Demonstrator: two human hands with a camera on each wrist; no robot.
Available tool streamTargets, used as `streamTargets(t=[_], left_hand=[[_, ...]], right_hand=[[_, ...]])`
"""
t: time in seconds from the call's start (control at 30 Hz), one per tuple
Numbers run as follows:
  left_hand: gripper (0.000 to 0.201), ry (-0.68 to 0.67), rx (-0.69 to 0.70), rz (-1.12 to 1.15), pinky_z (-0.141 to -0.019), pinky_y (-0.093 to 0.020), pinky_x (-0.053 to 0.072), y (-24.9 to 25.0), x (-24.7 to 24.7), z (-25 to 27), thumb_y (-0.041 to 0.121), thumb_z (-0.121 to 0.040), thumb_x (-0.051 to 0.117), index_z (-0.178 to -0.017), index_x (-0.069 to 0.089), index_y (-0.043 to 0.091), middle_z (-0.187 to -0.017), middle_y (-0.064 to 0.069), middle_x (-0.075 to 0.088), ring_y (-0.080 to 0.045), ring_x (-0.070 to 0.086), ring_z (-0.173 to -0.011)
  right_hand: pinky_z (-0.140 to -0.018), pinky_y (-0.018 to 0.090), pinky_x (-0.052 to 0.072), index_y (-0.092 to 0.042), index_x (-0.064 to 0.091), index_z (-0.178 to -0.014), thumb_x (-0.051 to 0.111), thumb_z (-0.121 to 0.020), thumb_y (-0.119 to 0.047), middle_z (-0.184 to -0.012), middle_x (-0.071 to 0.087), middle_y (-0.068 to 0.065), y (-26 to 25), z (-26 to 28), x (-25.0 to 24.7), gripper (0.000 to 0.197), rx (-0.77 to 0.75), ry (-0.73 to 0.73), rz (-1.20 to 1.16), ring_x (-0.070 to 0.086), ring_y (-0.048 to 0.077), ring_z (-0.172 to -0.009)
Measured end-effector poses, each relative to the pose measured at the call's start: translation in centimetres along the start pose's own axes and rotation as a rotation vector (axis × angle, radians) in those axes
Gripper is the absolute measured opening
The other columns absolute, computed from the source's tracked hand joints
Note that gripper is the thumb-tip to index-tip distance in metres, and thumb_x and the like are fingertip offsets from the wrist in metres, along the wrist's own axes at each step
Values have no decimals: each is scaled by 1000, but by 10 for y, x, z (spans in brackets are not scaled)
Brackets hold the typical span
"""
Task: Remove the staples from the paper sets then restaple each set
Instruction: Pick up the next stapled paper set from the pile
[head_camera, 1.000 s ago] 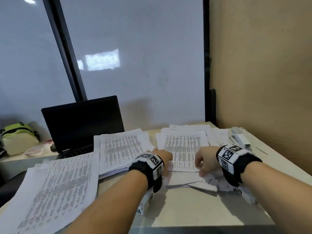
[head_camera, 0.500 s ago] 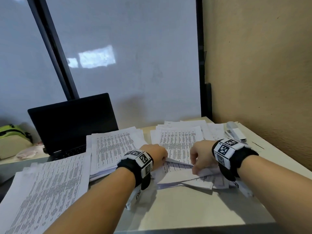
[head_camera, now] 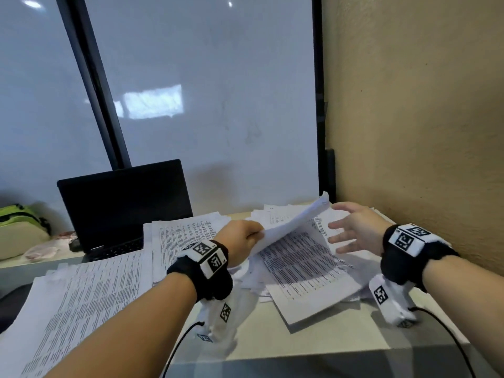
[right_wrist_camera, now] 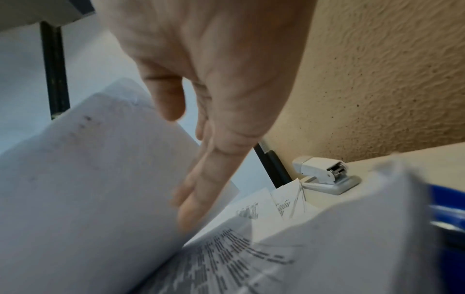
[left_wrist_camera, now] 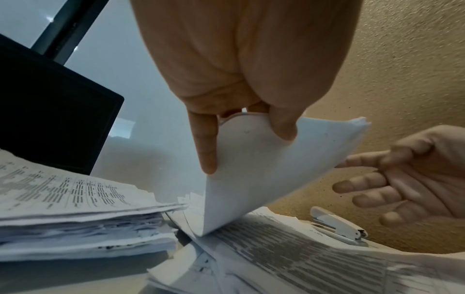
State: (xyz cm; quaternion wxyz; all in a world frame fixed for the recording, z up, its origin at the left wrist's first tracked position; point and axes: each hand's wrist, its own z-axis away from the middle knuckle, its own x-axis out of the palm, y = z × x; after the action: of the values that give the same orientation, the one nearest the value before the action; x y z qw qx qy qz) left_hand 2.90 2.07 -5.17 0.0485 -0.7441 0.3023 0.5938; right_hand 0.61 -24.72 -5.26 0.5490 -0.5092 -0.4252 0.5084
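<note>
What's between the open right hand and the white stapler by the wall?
Only loose printed sheets on the desk, as the right wrist view shows. The right hand hovers above them, and the stapler sits beyond, unobstructed.

Black wristbands (head_camera: 210,276) carry white square-coded marker blocks (head_camera: 208,255) and cables (head_camera: 180,342).

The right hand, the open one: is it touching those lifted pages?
Cannot tell. The left hand pinches the lifted pages; the right hand is spread beside them, but its fingertips blur against the sheet.
</note>
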Motion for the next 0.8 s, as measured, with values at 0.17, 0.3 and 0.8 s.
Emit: streamTargets(t=[0.17, 0.3, 0.8], left_hand=[[23, -190, -13, 72, -85, -20, 42, 14, -12, 20, 29, -96, 57, -107, 72, 15, -104, 2, 70, -10, 59, -92], [38, -352, -94, 1, -91, -23, 42, 24, -13, 32, 47, -93, 56, -119, 66, 21, -117, 3, 66, -10, 58, -100], [62, 120, -451, 976, -73, -41, 55, -8, 4, 21, 43, -84, 69, -132, 45, 12, -123, -12, 64, -27, 67, -92]], right_hand=[[-69, 45, 57, -8, 59, -112, 45, -98, -44, -106, 63, 18, -7, 20, 10, 41, 73, -171, -1, 65, 35, -87], [-65, 29, 54, -19, 67, -103, 59, -88, -1, -123, 60, 9, 0, 18, 17, 25, -181, 41, 639, 63, 21, -91], [-73, 30, 43, -17, 61, -75, 53, -82, 16, -96, 65, 5, 7, 22, -14, 34, -343, 193, 43, 55, 23, -89]])
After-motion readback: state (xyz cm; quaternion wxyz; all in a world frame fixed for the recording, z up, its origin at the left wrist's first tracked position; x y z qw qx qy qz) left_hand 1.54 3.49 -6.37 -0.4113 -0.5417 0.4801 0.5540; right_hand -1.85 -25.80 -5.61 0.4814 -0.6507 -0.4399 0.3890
